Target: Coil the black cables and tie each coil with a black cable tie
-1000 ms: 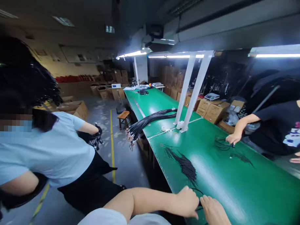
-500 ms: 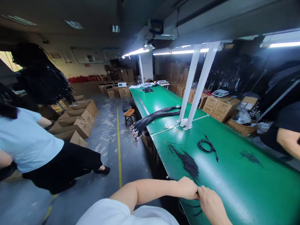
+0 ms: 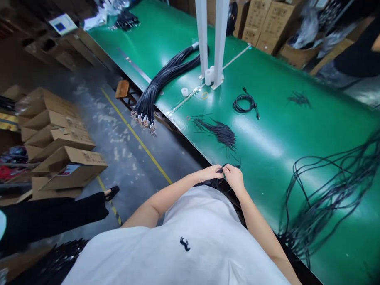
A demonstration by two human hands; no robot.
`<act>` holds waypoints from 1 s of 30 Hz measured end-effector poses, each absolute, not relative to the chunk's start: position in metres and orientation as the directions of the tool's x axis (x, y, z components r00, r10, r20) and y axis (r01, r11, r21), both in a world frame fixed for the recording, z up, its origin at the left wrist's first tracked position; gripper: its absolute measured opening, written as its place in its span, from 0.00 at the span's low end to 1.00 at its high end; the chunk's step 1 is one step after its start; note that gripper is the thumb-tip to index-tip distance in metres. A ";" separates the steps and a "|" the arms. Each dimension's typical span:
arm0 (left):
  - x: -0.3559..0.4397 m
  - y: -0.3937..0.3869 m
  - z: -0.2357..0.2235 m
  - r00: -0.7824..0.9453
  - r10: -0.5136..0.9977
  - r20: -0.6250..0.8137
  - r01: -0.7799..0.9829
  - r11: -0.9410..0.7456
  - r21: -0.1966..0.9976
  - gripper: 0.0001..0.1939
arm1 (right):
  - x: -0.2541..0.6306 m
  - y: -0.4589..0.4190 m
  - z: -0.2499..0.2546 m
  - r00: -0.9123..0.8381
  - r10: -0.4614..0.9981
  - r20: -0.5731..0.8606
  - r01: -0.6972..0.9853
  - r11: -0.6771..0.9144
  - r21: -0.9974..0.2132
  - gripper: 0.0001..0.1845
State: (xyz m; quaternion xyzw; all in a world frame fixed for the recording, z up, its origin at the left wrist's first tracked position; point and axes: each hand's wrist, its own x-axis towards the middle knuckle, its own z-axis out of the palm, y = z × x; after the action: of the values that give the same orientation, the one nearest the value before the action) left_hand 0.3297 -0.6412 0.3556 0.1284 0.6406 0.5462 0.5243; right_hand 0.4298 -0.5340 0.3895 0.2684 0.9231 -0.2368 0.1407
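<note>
At the near edge of the green table (image 3: 264, 161), my left hand (image 3: 211, 172) and my right hand (image 3: 234, 176) are close together, fingers closed around a black cable (image 3: 221, 170). Part of the cable hangs below them against my shirt, and the fingers hide most of it. Just beyond my hands lies a heap of thin short black ties (image 3: 224, 134). Farther back sits a coiled black cable (image 3: 245, 106) with plugs at its ends. To my right, loose long black cables (image 3: 328, 197) spread over the table.
A thick bundle of black cables (image 3: 169, 77) overhangs the left table edge. White posts (image 3: 220, 39) stand on the table beside white rolls (image 3: 207, 77). More ties (image 3: 299, 99) lie at the far side. Open cartons (image 3: 71, 163) and a wooden stool (image 3: 122, 89) are left; a co-worker's leg (image 3: 66, 211) shows there.
My view has tilted down and shifted right, bringing the loose cables into sight. My hands stay together on the cable, now close in front of my shirt. The co-worker at left is mostly out of view.
</note>
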 end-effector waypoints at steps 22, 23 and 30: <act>-0.007 -0.564 0.344 -0.739 0.516 -0.432 -0.661 -0.436 0.610 0.21 | 0.428 -0.576 0.336 -0.772 0.493 -0.401 0.629 0.503 -0.592 0.20; -0.016 -0.549 0.335 -0.755 0.499 -0.426 -0.644 -0.439 0.627 0.21 | 0.429 -0.586 0.333 -0.767 0.480 -0.426 0.639 0.506 -0.579 0.20; -0.050 -0.493 0.272 -0.818 0.336 -0.467 -0.517 -0.076 0.853 0.21 | 0.438 -0.636 0.330 -0.648 0.416 -0.638 0.753 0.472 -0.458 0.20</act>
State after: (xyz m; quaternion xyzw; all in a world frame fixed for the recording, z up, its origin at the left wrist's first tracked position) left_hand -0.0502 -0.4932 0.2721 -0.0739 0.6138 0.7297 0.2922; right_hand 0.4379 -0.6365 0.3296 0.3532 0.8276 -0.3731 0.2261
